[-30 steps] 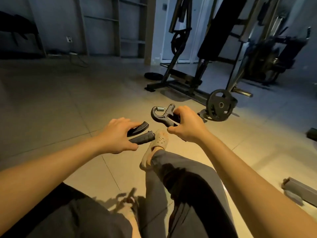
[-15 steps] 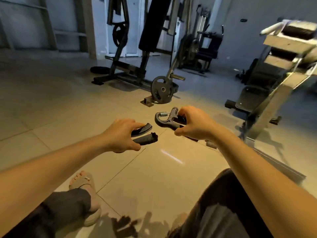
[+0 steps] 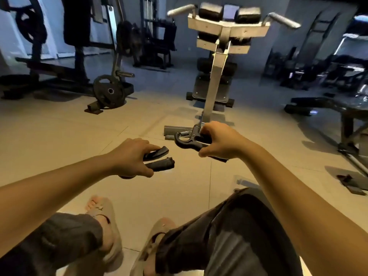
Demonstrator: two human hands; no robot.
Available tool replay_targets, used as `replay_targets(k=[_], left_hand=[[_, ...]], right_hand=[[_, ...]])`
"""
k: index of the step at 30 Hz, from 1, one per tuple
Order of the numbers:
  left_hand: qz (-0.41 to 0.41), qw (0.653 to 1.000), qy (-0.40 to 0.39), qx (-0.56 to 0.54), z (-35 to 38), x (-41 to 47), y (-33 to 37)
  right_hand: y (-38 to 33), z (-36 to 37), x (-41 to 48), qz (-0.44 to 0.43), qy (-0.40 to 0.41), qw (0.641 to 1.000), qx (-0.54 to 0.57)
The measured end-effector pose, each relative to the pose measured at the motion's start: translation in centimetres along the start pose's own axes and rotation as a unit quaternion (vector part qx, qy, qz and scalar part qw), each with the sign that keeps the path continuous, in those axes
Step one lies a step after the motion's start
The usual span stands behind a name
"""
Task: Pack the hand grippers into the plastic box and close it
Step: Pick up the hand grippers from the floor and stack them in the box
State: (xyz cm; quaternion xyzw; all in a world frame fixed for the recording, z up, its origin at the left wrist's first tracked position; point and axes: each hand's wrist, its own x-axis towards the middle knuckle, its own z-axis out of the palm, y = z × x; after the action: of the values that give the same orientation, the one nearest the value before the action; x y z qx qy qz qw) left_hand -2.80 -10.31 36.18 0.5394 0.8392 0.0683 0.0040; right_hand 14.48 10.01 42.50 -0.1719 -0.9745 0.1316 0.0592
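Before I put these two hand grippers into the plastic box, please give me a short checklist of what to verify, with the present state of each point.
1. Left hand holds its hand gripper firmly: ok.
2. Right hand holds the spring gripper firmly: ok.
3. The two grippers are apart, not tangled: ok.
4. Plastic box located: cannot tell; only a clear edge shows behind the right forearm.
5. Box lid open: cannot tell.
6. Path down to the floor free of the knees: cannot tell.
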Motion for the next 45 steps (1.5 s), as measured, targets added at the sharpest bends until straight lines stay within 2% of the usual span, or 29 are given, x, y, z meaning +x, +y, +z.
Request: replay_targets(k=[5,9,20,24,32,35,38,45], left_hand=[[0.051,0.999,0.001,-0.018,0.8,1.2,7.8],[0.074,0.997,0.011,-0.036,1.5,2.6,12.4],[0.101,0.993,-0.059,-0.032,6.2,6.7,21.4],[0.105,0.991,-0.089,0.002,7.1,8.3,23.4],[0.089,0.989,-0.118,0.018,10.2,11.9,22.6],[0.118,0.985,-0.114,0.051,11.4,13.9,22.6],[0.142,0.984,-0.103,0.038,12.3,15.8,23.1],[0.167,0.967,-0.176,0.075,15.7,17.5,20.9]], right_hand=[[3.9,-2.6,-6.4,0.022,0.025,0.999,-0.039],[6.9,-3.9,-9.9,0.043,0.016,0.998,-0.051],[16.7,-2.6,-15.7,0.107,-0.005,0.994,-0.019],[21.1,-0.6,-16.8,0.126,-0.003,0.992,0.013],[26.3,3.1,-14.0,0.151,-0.056,0.987,-0.019],[27.4,5.8,-12.9,0.144,-0.090,0.985,-0.023],[28.8,8.8,-12.3,0.139,-0.127,0.982,-0.027],[29.4,17.2,-11.7,0.094,-0.203,0.975,-0.021]])
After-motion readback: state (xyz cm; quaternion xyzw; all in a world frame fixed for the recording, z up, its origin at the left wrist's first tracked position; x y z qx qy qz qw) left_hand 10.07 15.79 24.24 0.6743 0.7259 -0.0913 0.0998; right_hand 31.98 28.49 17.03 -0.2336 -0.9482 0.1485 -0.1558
